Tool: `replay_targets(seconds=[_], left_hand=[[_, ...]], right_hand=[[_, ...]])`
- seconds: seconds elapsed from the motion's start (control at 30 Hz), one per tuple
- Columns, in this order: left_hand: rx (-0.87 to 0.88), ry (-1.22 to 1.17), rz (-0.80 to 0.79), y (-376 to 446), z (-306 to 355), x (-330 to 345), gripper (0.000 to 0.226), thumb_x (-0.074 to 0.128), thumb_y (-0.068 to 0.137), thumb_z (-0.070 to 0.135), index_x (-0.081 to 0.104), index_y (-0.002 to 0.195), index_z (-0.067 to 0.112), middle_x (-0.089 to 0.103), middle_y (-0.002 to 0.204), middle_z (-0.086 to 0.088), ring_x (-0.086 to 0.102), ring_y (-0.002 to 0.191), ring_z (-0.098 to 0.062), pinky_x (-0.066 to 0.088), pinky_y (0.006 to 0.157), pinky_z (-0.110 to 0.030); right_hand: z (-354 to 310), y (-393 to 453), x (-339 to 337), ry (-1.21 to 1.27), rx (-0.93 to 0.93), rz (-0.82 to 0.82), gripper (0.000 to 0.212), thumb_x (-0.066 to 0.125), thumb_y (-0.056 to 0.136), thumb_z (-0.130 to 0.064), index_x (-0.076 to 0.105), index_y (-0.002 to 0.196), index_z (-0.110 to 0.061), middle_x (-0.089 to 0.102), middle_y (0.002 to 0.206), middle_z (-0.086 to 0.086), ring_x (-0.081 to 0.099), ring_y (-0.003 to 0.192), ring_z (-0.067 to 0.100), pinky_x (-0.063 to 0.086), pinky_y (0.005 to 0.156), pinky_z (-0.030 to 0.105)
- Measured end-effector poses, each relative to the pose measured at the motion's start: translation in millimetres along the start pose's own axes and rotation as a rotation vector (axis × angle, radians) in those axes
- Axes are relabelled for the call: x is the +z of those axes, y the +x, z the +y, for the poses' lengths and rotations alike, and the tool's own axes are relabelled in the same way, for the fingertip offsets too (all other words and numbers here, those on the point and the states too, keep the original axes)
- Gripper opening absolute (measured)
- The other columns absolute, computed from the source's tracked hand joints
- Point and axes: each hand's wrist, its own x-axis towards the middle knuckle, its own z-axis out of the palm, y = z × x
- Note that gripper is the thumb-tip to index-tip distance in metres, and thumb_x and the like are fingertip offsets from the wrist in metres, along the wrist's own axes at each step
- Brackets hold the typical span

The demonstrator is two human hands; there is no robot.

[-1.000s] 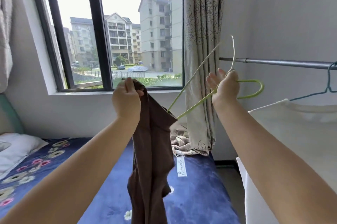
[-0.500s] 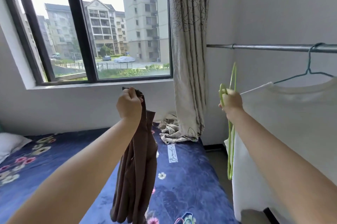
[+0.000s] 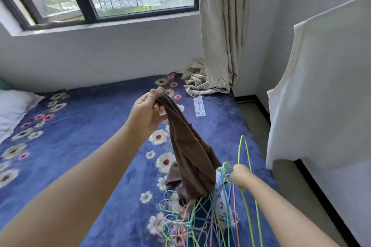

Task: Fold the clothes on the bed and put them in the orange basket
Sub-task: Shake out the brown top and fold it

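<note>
The orange basket is nowhere in frame, and the pile of coloured wire hangers (image 3: 192, 224) at the bottom centre is cut off by the lower edge. At centre frame the left hand (image 3: 147, 113) grips the bunched top of a brown garment (image 3: 190, 154), whose lower end hangs down onto the hangers and hides part of them. At lower right the right hand (image 3: 240, 175) is curled round a green hanger (image 3: 244, 158); its fingers are mostly hidden. The blue floral bed (image 3: 80, 130) lies open at centre left, a white garment (image 3: 321, 90) hanging along its right edge
</note>
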Motion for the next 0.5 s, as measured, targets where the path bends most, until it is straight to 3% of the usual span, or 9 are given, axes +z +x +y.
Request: replay_targets(seconds=[0.07, 0.13, 0.23, 0.27, 0.33, 0.4, 0.47, 0.5], left_hand=[[-0.026, -0.094, -0.086, 2.7, -2.8, -14.5, 0.055, 0.023, 0.103, 0.024, 0.047, 0.055, 0.009, 0.033, 0.035, 0.006, 0.038, 0.037, -0.006, 0.052, 0.049, -0.024], [-0.057, -0.118, -0.189, 6.6, -1.6, -29.4, 0.049, 0.022, 0.103, 0.027, 0.037, 0.059, 0.008, 0.037, 0.037, 0.008, 0.041, 0.041, -0.004, 0.048, 0.053, -0.018], [-0.036, -0.056, -0.294, 11.4, 6.9, -47.9, 0.039, 0.065, 0.081, 0.043, 0.058, 0.052, 0.018, 0.039, 0.041, 0.012, 0.038, 0.061, -0.007, 0.038, 0.079, -0.021], [-0.037, -0.041, -0.318, 12.3, 11.7, -50.1, 0.037, 0.077, 0.067, 0.046, 0.062, 0.050, 0.017, 0.039, 0.041, 0.012, 0.038, 0.062, -0.007, 0.037, 0.080, -0.020], [-0.038, -0.056, -0.372, 11.3, 23.7, -49.0, 0.036, 0.082, 0.056, 0.043, 0.061, 0.045, 0.016, 0.038, 0.038, 0.012, 0.042, 0.049, -0.001, 0.044, 0.066, -0.012], [-0.002, -0.080, -0.434, 6.1, 41.2, -40.5, 0.036, 0.081, 0.056, 0.042, 0.059, 0.043, 0.017, 0.034, 0.037, 0.012, 0.041, 0.040, 0.002, 0.041, 0.052, -0.008], [0.048, -0.112, -0.468, -0.2, 61.7, -35.1, 0.033, 0.078, 0.059, 0.039, 0.058, 0.043, 0.019, 0.035, 0.035, 0.012, 0.042, 0.037, 0.002, 0.041, 0.050, -0.007], [0.064, -0.127, -0.481, -2.0, 71.3, -34.4, 0.031, 0.077, 0.061, 0.038, 0.058, 0.044, 0.019, 0.039, 0.034, 0.012, 0.043, 0.036, 0.002, 0.044, 0.052, -0.008]], right_hand=[[11.0, 4.1, 35.8, 0.024, 0.006, -0.091, 0.044, 0.043, 0.095, -0.014, 0.035, 0.136, 0.001, 0.047, 0.135, 0.018, 0.048, 0.123, 0.029, 0.039, 0.097, 0.031], [14.1, 7.3, 64.8, 0.020, -0.035, -0.215, 0.055, 0.042, 0.095, -0.016, 0.022, 0.144, -0.005, 0.042, 0.139, 0.015, 0.043, 0.127, 0.028, 0.036, 0.099, 0.029], [-4.3, 10.7, 67.8, 0.128, -0.149, -0.161, 0.033, 0.041, 0.093, -0.010, 0.044, 0.126, -0.009, 0.056, 0.120, 0.011, 0.051, 0.117, 0.025, 0.041, 0.079, 0.020], [-16.6, 11.6, 58.1, 0.264, -0.188, -0.097, 0.041, 0.046, 0.092, -0.011, 0.039, 0.133, -0.007, 0.053, 0.127, 0.011, 0.050, 0.117, 0.023, 0.041, 0.081, 0.021], [-47.9, 9.4, 28.7, 0.550, -0.291, -0.012, 0.071, 0.055, 0.090, -0.012, 0.013, 0.148, -0.011, 0.030, 0.148, 0.003, 0.033, 0.135, 0.018, 0.030, 0.104, 0.027], [-86.2, -4.7, -8.8, 0.692, -0.487, -0.044, 0.086, 0.059, 0.086, -0.007, 0.002, 0.149, -0.020, 0.016, 0.153, -0.004, 0.017, 0.141, 0.014, 0.022, 0.114, 0.034], [-123.2, -19.1, -42.5, 0.726, -0.643, -0.147, 0.095, 0.064, 0.081, -0.002, 0.001, 0.148, -0.028, 0.028, 0.147, -0.007, 0.029, 0.136, 0.012, 0.028, 0.112, 0.036], [-136.6, -25.1, -54.9, 0.719, -0.691, -0.200, 0.093, 0.067, 0.077, 0.000, 0.011, 0.147, -0.028, 0.042, 0.137, -0.006, 0.040, 0.127, 0.013, 0.033, 0.109, 0.036]])
